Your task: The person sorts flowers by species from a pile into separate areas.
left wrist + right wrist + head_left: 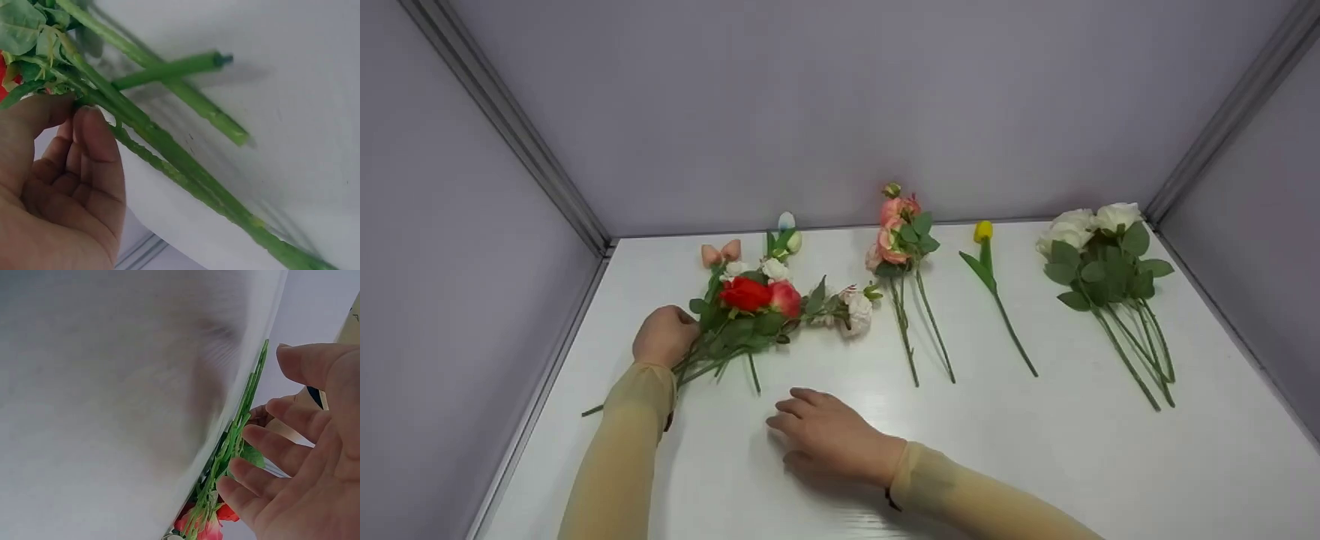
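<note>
At the left of the table, my left hand (664, 336) is beside a mixed pile of artificial flowers, among them a red rose (745, 293) and a pink rose (785, 298). In the left wrist view, thumb and forefinger pinch a green flower stem (84, 102) just below the leaves; the fingertips partly hide it. Other stems (169, 147) run past these fingers. My right hand (836, 439) hovers near the table's front middle, its fingers spread loosely and holding nothing. The right wrist view shows its palm (320, 489) with the flower pile beyond.
Right of the pile lie pink-orange flowers (894, 244), a single yellow tulip (983, 231) and a bunch of white roses (1116, 216). A pale flower (856, 313) sticks out from the pile's right side. Grey panels (840, 112) wall in the white table (997, 442).
</note>
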`<state>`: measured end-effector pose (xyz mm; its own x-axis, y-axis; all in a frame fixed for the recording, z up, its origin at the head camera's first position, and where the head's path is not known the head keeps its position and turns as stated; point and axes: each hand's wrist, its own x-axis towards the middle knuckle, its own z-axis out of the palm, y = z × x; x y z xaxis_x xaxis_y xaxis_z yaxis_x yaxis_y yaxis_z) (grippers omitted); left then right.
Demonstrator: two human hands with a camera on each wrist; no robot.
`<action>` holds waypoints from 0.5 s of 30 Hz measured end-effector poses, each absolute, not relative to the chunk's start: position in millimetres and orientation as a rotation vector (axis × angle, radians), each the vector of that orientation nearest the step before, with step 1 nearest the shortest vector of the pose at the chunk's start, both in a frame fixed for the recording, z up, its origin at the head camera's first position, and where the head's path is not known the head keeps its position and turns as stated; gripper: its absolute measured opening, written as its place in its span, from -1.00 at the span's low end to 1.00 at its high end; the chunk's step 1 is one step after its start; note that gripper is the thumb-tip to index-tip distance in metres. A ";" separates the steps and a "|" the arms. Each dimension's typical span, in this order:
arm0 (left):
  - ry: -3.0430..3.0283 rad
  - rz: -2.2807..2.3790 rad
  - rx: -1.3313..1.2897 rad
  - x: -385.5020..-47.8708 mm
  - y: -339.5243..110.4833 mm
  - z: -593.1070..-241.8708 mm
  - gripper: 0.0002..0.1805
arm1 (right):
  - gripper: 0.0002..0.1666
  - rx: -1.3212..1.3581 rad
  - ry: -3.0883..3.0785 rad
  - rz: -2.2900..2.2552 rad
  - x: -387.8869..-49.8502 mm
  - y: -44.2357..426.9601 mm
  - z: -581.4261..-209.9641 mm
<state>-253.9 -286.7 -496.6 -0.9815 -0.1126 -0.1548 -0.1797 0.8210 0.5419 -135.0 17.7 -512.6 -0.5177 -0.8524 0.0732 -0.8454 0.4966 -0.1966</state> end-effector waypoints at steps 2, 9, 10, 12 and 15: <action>2.915 0.920 -0.243 -252.6 -290.1 -494.9 -0.68 | -0.41 -1.512 2.681 -0.338 -135.1 18.2 -511.9; 3.043 1.102 -0.349 -250.7 -302.7 -488.5 -0.66 | -0.43 -1.481 2.708 -0.344 -136.7 23.8 -514.2; 3.054 1.143 -0.384 -250.5 -304.0 -487.2 -0.66 | -0.43 -1.481 2.714 -0.345 -136.9 24.7 -514.5; 3.061 1.242 -0.469 -250.9 -306.9 -485.0 -0.66 | -0.44 -1.490 2.728 -0.348 -137.3 26.8 -514.5; 3.019 1.431 -0.594 -252.4 -309.9 -480.8 -0.66 | -0.45 -1.498 2.753 -0.358 -138.1 31.1 -513.3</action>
<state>-252.4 -309.9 -480.8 -0.9082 -0.4115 0.0762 -0.2014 0.5895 0.7822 -138.1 31.1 -513.3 -0.5492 -0.8272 0.1188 -0.8301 0.5235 -0.1919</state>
